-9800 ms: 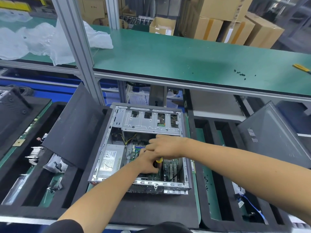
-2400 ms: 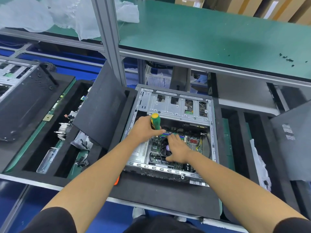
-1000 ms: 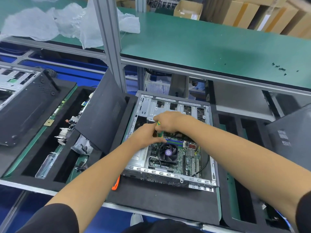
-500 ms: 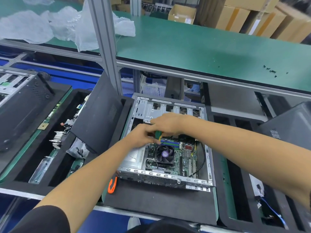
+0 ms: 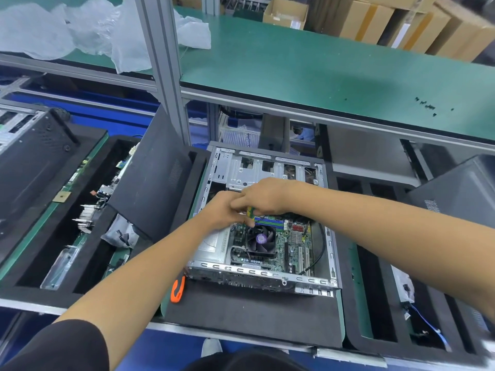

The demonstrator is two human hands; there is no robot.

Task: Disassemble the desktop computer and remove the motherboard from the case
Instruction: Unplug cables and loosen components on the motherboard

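Note:
The open silver computer case [image 5: 257, 274] lies on its side on a black foam mat. Inside it sits the green motherboard [image 5: 294, 245] with a black CPU fan [image 5: 261, 239] and a black cable at its right. A green-and-yellow screwdriver [image 5: 251, 211] stands over the board's upper left, mostly hidden by my hands. My left hand [image 5: 221, 211] grips its lower part. My right hand [image 5: 261, 195] is curled round its handle from above.
A black side panel [image 5: 152, 183] leans left of the case. An orange tool [image 5: 178, 289] lies at the case's front left corner. Foam trays with parts flank both sides. Small black screws [image 5: 428, 106] lie on the green shelf above.
Both hands stay on the screwdriver at the same spot over the board's upper left. The view has shifted slightly; the earlier frame showed my right hand lower, near the fan.

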